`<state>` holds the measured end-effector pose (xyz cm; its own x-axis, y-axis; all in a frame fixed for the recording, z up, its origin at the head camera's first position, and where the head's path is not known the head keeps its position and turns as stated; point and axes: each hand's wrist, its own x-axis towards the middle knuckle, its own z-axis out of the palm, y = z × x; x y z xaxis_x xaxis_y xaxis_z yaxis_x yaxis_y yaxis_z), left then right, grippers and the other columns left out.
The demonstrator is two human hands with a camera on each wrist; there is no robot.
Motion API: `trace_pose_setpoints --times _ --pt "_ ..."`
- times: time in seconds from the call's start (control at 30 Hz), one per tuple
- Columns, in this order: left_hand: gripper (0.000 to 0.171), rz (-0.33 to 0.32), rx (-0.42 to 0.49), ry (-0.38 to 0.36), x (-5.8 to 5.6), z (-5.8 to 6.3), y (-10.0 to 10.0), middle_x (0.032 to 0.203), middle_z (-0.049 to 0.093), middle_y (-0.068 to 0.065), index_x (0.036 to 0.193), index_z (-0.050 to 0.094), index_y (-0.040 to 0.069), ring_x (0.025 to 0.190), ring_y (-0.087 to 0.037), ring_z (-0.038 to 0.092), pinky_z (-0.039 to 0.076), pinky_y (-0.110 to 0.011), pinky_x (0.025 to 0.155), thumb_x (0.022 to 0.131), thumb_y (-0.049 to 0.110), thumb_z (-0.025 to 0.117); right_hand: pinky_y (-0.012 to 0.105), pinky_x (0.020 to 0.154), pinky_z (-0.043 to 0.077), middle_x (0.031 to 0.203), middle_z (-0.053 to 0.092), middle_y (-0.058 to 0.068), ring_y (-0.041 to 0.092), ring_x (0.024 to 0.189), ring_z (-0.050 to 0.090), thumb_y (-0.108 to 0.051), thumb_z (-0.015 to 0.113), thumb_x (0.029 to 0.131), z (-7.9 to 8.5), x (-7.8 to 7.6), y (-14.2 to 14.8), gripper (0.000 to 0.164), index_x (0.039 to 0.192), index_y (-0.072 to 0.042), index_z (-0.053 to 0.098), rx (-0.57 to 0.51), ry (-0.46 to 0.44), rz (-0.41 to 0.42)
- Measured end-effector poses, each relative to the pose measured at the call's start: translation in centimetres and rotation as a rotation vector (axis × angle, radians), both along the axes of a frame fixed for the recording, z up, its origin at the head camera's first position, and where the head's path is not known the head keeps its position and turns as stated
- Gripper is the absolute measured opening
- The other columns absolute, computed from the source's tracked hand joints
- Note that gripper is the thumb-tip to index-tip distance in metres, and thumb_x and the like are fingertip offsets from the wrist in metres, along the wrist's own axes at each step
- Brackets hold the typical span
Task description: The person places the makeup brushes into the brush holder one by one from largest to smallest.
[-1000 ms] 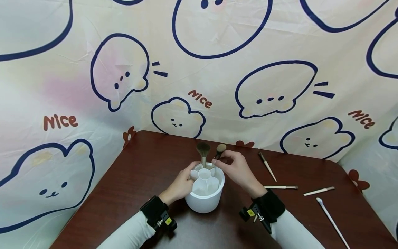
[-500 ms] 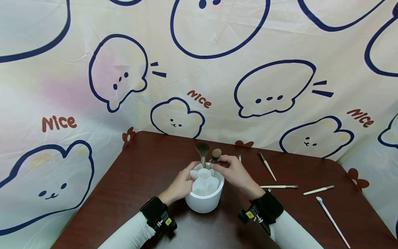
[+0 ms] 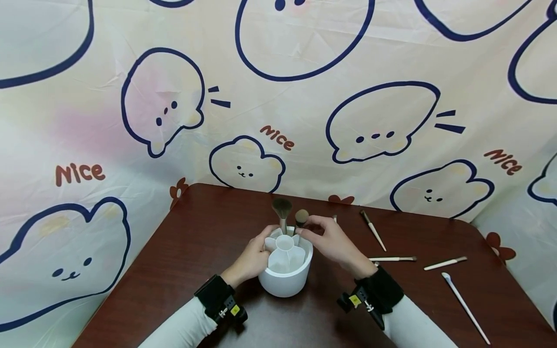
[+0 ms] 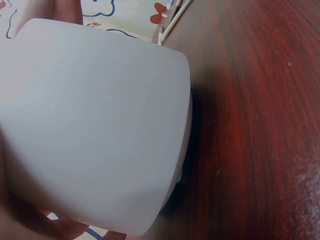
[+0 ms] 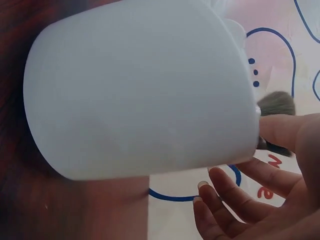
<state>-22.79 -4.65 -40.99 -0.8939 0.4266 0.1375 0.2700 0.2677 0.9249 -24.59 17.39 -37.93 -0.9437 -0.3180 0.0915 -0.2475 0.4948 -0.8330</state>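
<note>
On the brown counter [image 3: 191, 251], the left hand [image 3: 252, 253] keeps a closed grip on the white cup [image 3: 284, 285] while the right hand [image 3: 332, 241] pinches the pale-tipped brush [image 3: 301, 216] at its far-right rim, best guided straight down without nudging the dark brush [image 3: 282, 208].

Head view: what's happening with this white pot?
A person is at a dark table with both hands on the work. The left hand grips the white pot, where a broad, fluffy brush stands. The right hand holds a round-headed brush at the far rim; its lower end is hidden. Other brushes lie on the table to the right.
</note>
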Motion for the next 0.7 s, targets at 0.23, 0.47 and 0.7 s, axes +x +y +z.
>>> trace_pose_setpoints --times 0.23,0.47,0.7 --pt "0.063 -0.001 0.006 0.003 -0.1 -0.1 0.0 0.128 0.05 -0.017 0.137 0.039 0.009 0.118 -0.025 0.042 0.038 -0.051 0.094 0.079 -0.017 0.036 0.04 0.07 0.047 0.105 0.061 0.0 0.021 0.088 0.054 -0.027 0.062 0.09 2.0 -0.7 2.4 0.022 0.11 -0.018 0.062 0.088 0.168 -0.083" --pt "0.067 0.026 -0.017 0.018 -1.1 -2.0 -0.1 0.131 0.049 -0.015 0.138 0.038 0.015 0.119 -0.025 0.042 0.038 -0.052 0.093 0.078 -0.015 0.036 0.042 0.07 0.047 0.105 0.059 0.012 0.023 0.086 0.055 -0.021 0.058 0.093 2.7 -4.2 7.5 0.027 0.116 -0.007 0.057 0.257 0.313 -0.201" --pt "0.068 0.032 -0.044 0.024 -2.0 -3.7 -0.2 0.133 0.047 -0.009 0.138 0.037 0.021 0.12 -0.022 0.041 0.039 -0.052 0.093 0.08 -0.013 0.04 0.049 0.08 0.045 0.117 0.051 0.028 0.038 0.101 0.051 -0.02 0.053 0.094 -0.2 -7.4 13.5 0.044 0.128 0.005 0.044 0.45 0.107 -0.247"
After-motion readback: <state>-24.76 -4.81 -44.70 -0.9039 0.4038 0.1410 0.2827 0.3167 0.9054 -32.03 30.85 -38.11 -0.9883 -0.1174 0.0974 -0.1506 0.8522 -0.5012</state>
